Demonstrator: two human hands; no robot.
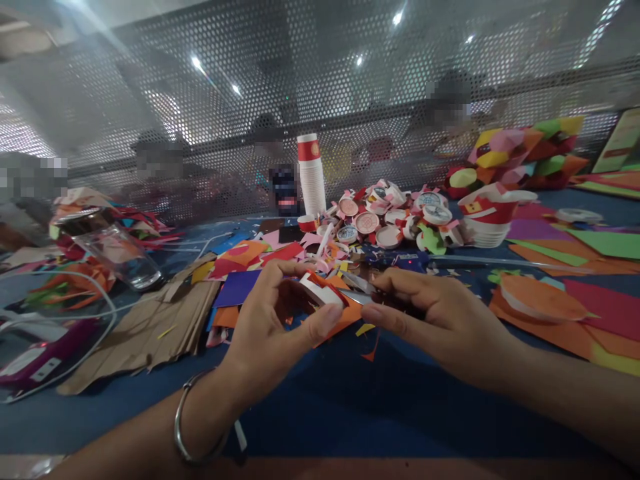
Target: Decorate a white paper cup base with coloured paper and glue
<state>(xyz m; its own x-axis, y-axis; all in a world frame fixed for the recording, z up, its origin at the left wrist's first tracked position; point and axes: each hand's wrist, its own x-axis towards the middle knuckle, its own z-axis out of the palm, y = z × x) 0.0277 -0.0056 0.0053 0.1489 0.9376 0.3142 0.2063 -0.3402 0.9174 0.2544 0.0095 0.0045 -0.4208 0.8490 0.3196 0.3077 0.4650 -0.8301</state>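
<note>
My left hand [280, 320], with a metal bangle at the wrist, pinches a small red and white paper cup piece [323, 293] between thumb and fingers. From the right, my right hand [435, 313] grips scissors [357, 295]; their metal blades point left and meet the edge of the cup piece. Most of the scissors' handle is hidden by the fingers. Both hands are held above the blue table [350, 407]. Orange paper scraps [370, 353] and a purple-blue sheet [237, 289] lie just beyond and below them.
Behind the hands stand a tall cup stack [313, 177] and a pile of cut cup bottoms [367, 222]. Red cups [487, 217] and coloured paper [600, 310] occupy the right. At left are corrugated cardboard [150, 327], a tipped glass [133, 260] and a purple power strip [45, 363] with cables.
</note>
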